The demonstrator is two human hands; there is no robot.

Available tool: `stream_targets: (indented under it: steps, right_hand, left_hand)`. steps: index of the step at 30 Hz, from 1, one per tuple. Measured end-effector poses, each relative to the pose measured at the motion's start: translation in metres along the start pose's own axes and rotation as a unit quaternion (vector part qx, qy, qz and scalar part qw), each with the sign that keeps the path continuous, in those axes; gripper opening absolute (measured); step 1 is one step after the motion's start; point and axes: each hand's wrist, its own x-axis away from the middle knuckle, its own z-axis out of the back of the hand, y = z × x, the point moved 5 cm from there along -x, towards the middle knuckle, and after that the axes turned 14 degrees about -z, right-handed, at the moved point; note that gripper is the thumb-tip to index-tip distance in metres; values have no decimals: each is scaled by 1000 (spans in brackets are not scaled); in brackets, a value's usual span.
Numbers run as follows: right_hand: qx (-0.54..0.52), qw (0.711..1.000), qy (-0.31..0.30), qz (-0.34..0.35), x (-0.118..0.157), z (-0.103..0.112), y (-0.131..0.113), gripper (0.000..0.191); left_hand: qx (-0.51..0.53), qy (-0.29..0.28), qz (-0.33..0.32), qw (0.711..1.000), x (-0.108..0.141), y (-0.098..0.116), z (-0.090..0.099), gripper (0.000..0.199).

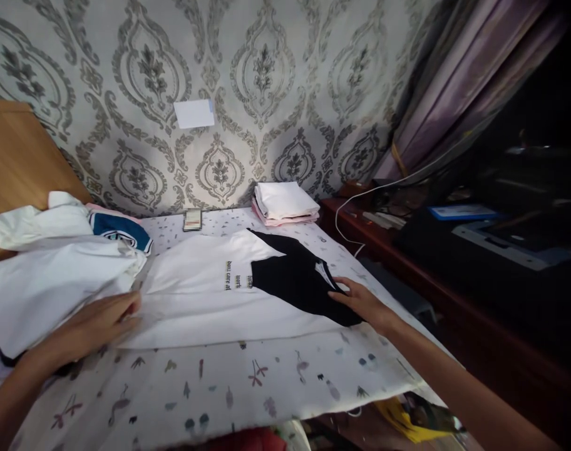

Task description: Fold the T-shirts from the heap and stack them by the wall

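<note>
A white T-shirt with a black yoke (285,275) and small printed text lies spread out sideways across the bed, its collar to the right. At its bottom edge, my left hand (100,322) is closed, with curled fingers pinching the hem; slight blur softens the fingertips. My right hand (358,302) grips the black cloth beside the collar, thumb and fingers pressed together there. Both forearms reach in from the lower corners.
Crumpled white clothes (55,269) and a teal garment (119,230) lie at left. A folded stack (285,200) and a small box (192,219) sit by the wall on the patterned sheet (229,382). A white cable (344,219) runs along the dark red furniture (384,250).
</note>
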Motion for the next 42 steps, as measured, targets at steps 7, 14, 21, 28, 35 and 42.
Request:
stream_targets:
  steps: [7, 14, 21, 28, 35, 42]
  right_hand:
    - [227, 953, 93, 176, 7, 6, -8, 63]
    - [247, 945, 41, 213, 1, 6, -9, 38]
    - [256, 950, 14, 179, 2, 2, -13, 45]
    - [250, 952, -71, 163, 22, 19, -12, 53]
    - [355, 915, -72, 176, -12, 34, -38, 49]
    - [412, 891, 129, 144, -96, -45, -122, 35]
  left_hand:
    - [11, -219, -90, 972, -29, 43, -39, 50]
    - [42, -258, -128, 957, -27, 41, -41, 21]
    - [-1, -142, -42, 989, -50, 29, -41, 40]
    - [179, -410, -85, 890, -19, 72, -35, 9]
    - [258, -337, -81, 902, -53, 74, -29, 27]
    - [-81, -24, -77, 993, -207, 28, -47, 33]
